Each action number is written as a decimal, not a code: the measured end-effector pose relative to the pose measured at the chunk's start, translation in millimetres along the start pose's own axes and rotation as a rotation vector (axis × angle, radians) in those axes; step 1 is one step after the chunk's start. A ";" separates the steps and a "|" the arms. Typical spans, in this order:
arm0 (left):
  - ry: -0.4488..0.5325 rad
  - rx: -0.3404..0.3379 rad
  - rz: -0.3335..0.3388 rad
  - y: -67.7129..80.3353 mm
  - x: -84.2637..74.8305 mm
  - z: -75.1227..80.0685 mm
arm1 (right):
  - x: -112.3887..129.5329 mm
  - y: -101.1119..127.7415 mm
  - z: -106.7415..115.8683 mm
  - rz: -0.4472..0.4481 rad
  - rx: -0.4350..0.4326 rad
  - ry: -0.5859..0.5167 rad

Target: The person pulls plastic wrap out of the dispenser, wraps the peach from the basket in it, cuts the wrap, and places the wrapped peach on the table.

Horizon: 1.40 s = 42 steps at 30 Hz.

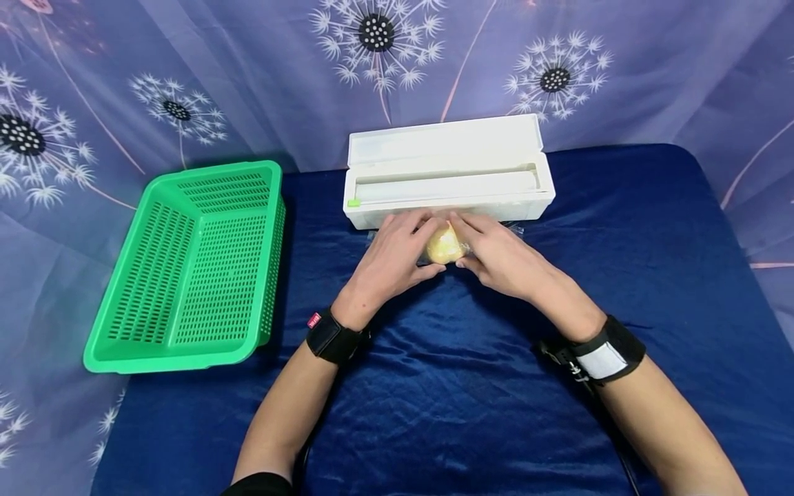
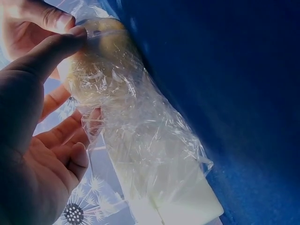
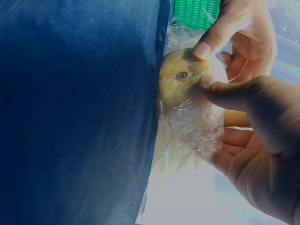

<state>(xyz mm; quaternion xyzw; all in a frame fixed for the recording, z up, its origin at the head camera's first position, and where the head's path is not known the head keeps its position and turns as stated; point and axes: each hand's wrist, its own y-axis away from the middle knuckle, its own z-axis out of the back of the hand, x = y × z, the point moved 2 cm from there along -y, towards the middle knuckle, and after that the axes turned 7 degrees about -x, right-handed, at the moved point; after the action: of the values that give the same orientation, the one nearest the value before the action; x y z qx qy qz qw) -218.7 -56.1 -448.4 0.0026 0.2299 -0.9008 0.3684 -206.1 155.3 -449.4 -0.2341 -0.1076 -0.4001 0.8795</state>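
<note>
Yellow fruit (image 1: 444, 245) is cupped by L hand (image 1: 391, 258) & R hand (image 1: 499, 258), fingers curled round it, so cling film (image 2: 150, 140) from dispenser box (image 1: 448, 180) is pressed tight.

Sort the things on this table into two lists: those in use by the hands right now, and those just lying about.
In use:
- left hand
- right hand
- yellowish round fruit
- clear cling film around it
- white film dispenser box, lid open

Lying about:
- green basket
- blue cloth
</note>
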 end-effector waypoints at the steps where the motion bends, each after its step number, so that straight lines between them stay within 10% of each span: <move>1: 0.003 0.002 0.001 0.0 -0.1 0.0 | 0.0 0.3 0.5 -0.004 0.000 -0.001; 42: 0.021 0.021 0.037 -1.3 4.4 1.7 | -0.1 0.9 2.8 -0.011 -0.110 -0.024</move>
<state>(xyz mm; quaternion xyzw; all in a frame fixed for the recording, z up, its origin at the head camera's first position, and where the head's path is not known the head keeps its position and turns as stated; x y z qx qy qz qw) -222.5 -59.0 -447.1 0.0204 0.2241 -0.8962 0.3823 -205.5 157.2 -447.3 -0.2864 -0.0973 -0.4072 0.8618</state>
